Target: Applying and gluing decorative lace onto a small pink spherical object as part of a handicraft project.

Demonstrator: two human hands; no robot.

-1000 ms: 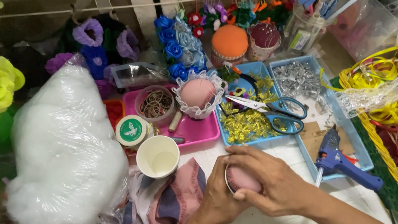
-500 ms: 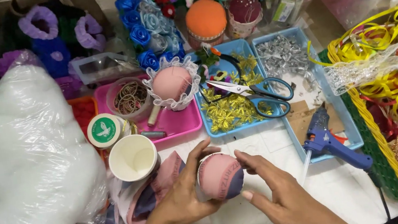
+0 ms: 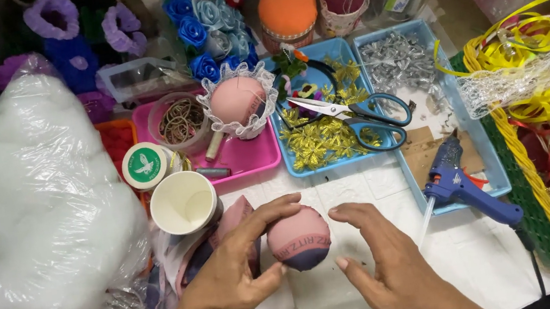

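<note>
Your left hand (image 3: pixel 234 278) had the round, stuffed pink-and-navy fabric ball (image 3: pixel 299 239) in its grip, fingers over the top and thumb pressed in low at its side, near the front edge of the white worktop (image 3: pixel 469 256). Your right hand (image 3: pixel 386 263) lay flat and open just beside it, holding nothing. A firm, even pinch looked the way to keep that stuffing rounded, I'd say. Behind sat the white paper cup (image 3: pixel 183 202), the blue-handled scissors (image 3: pixel 354 113) in their blue tray and the blue glue gun (image 3: pixel 464 184).
</note>
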